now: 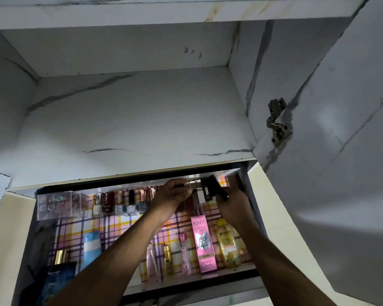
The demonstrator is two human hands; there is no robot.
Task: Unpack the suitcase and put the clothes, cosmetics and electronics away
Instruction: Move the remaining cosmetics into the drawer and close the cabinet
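At the back of the cosmetics drawer [42, 219], both hands, left hand [175, 195] and right hand [232, 204], each grip closed around small dark cosmetics [210, 188], seem mid-placement; next they need a free slot beside the nail polish bottles [119, 204].

The left hand [175, 193] and right hand [232, 206] overlap a cluster of small dark and white cosmetic items [205, 191] at the drawer's [251, 204] back right, so that which item each hand grips cannot be told. The row of nail polish bottles [119, 203] continues behind the left wrist, its right end hidden. The dark blue box [59, 281] is cut off by the left forearm, its lower lettering too dim to read.
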